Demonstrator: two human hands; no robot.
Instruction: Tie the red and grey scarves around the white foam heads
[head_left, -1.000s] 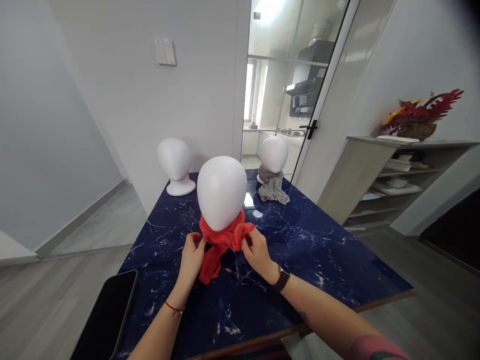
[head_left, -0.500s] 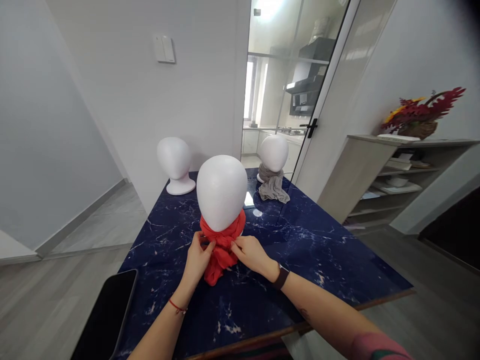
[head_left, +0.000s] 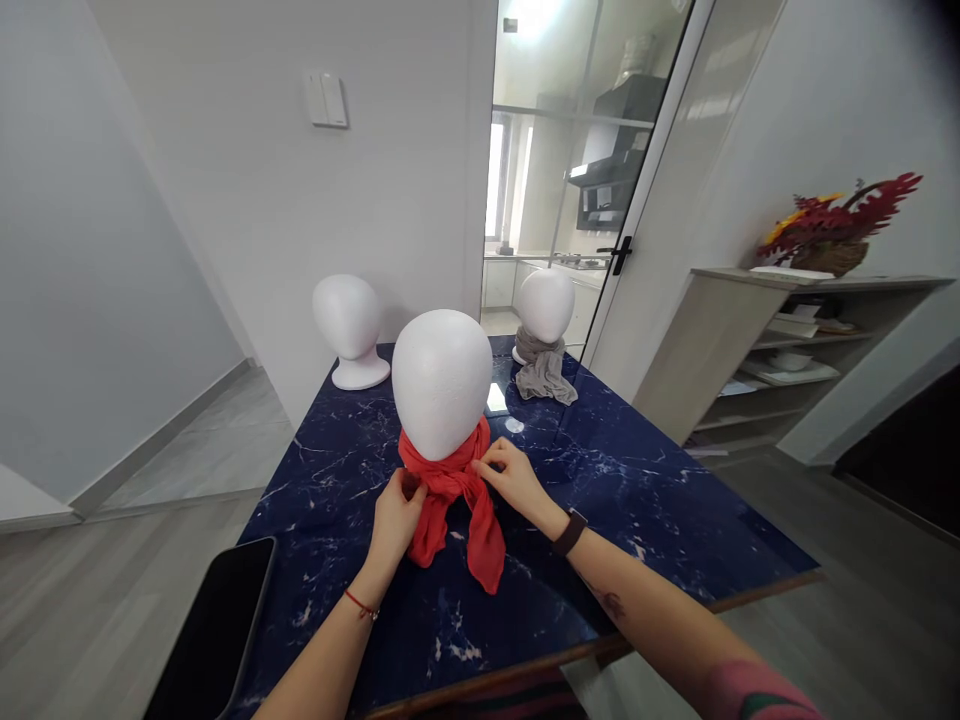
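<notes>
A white mannequin head (head_left: 442,378) stands upright in front of me on the dark blue marbled table (head_left: 540,610). Round its neck goes a red scarf (head_left: 486,540), knotted in front, with two tails hanging down onto the tabletop. My left hand (head_left: 397,508) pinches the scarf at the left of the knot, its thumb on the cloth. On the other side my right hand (head_left: 514,478) has thumb and fingertips closed on the scarf's edge by the neck. The head's base is mostly hidden behind the cloth.
A bare white mannequin head (head_left: 349,325) stands at the back left. Back right, another mannequin head (head_left: 547,303) wears a grey scarf (head_left: 546,375). A black phone (head_left: 217,625) lies at the front left. Beyond the table are a glass door (head_left: 559,180) and a shelf unit (head_left: 750,350).
A red tail that was bunched at the knot now hangs free at the right. My right hand has moved slightly up and right along the scarf; my left hand has barely moved.
</notes>
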